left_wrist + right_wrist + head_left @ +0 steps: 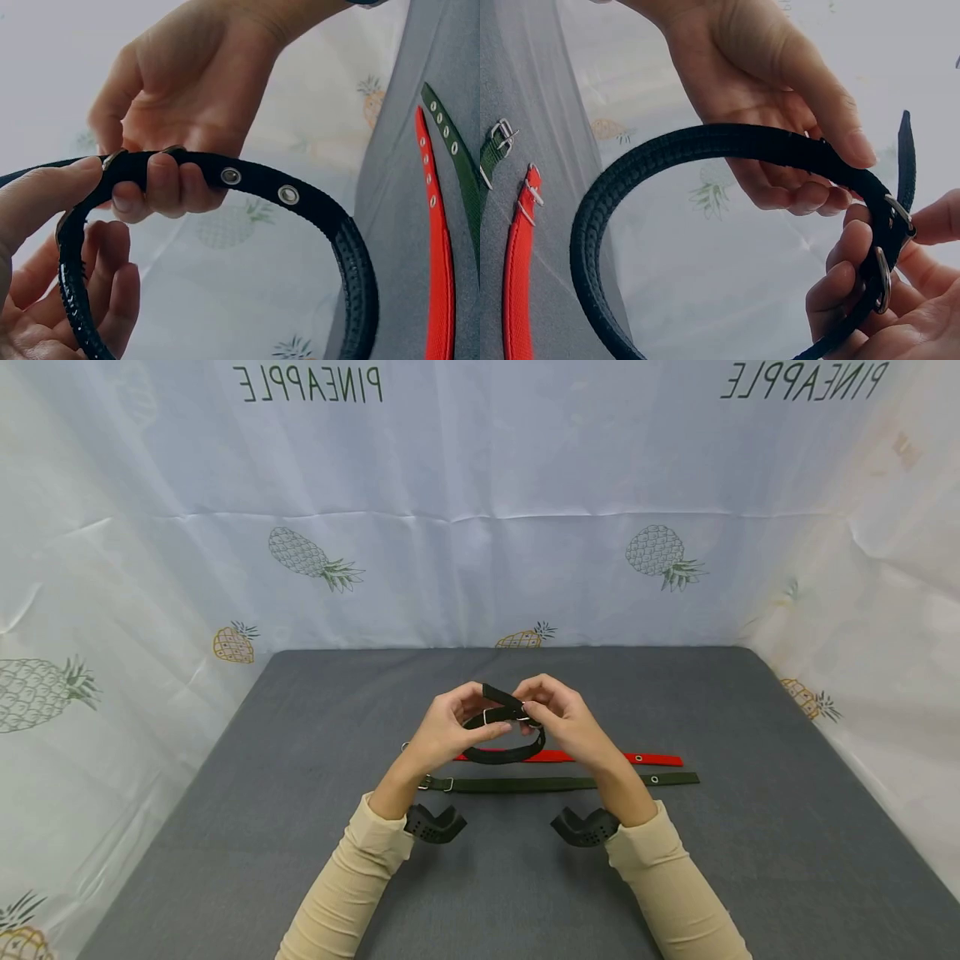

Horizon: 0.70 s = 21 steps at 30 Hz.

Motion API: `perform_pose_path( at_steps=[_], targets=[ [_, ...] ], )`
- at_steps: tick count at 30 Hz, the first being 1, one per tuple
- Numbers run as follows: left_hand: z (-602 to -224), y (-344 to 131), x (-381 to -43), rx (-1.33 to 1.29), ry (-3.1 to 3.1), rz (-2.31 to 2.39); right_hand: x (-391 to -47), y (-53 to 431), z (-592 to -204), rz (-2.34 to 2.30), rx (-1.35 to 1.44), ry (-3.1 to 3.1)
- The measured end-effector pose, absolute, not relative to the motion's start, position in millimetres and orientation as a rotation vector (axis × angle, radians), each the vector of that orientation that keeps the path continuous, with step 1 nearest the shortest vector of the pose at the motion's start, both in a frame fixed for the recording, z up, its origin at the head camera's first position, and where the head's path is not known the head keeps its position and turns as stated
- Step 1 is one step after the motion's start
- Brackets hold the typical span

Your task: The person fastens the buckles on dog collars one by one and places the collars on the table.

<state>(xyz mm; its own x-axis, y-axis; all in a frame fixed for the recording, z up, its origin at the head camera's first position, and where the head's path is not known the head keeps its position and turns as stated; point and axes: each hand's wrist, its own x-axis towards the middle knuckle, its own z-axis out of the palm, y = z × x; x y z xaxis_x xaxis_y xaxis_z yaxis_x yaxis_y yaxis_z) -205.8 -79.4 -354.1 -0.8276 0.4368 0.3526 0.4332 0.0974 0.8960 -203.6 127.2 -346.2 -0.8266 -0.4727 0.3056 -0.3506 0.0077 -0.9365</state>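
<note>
A black dog collar (497,757) is held up in a closed loop above the table, its free tip slanting up. My left hand (441,727) pinches one side of the band between thumb and fingers. Opposite it, my right hand (568,717) grips the collar by its metal buckle (901,217), where the strap passes through. A metal D-ring (883,280) sits beside that buckle, under the right fingers. Two metal eyelets show along the band (259,182) in the left wrist view.
Behind the held loop, a red collar (660,760) and a dark green collar (517,786) lie stretched side by side across the grey table (300,860). A white curtain (480,468) printed with pineapples hangs beyond the table's far edge and along both sides.
</note>
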Motion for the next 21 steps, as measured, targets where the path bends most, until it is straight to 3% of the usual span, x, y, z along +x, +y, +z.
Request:
perform_pose_path(
  at_steps=[21],
  targets=[
    [-356.9, -82.0, -210.6, 0.902, 2.35, 1.933, -204.0, 129.7, -343.8, -2.018, -0.787, 2.178]
  ],
)
